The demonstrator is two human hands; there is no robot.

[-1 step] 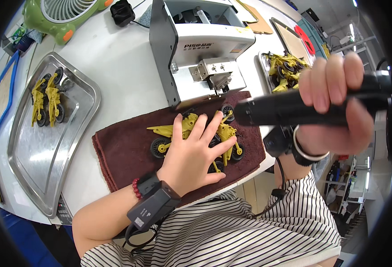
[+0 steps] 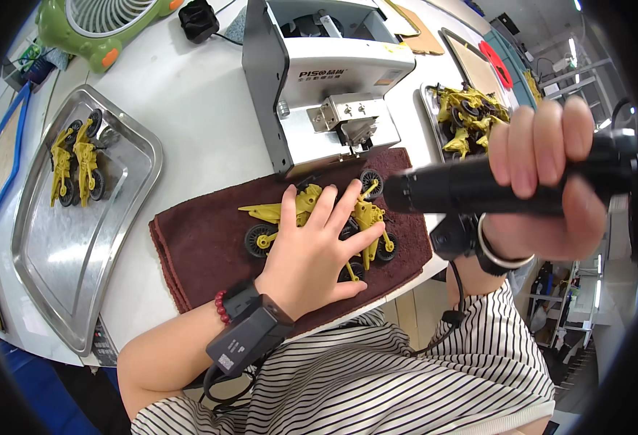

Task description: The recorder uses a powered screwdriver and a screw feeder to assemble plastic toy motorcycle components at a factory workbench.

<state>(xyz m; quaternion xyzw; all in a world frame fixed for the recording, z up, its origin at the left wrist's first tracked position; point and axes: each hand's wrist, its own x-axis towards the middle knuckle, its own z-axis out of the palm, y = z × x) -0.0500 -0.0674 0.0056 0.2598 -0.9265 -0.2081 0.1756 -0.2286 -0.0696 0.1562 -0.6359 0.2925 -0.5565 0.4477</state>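
My left hand (image 2: 312, 250) lies with fingers spread over yellow toy motorcycles (image 2: 261, 212) with black wheels, at least two of them. They rest on a folded dark brown cloth (image 2: 203, 232), partly hidden under the palm and fingers. Raised at the right, my right hand (image 2: 547, 177) is closed around a black cylindrical electric screwdriver (image 2: 457, 190). Its narrower end points left, above the cloth's right side and apart from the toys. Its tip is hard to make out.
Behind the cloth stands a grey screw-feeding machine (image 2: 348, 72). At the left, a metal tray (image 2: 127, 217) carries yellow motorcycles; another tray (image 2: 429, 109) at the right is heaped with them. A green fan (image 2: 101, 36) and a black box-shaped object (image 2: 199, 20) are at the back left.
My right hand and the electric screwdriver have shifted slightly downward in view. My left hand and the toy motorcycles have stayed in place.
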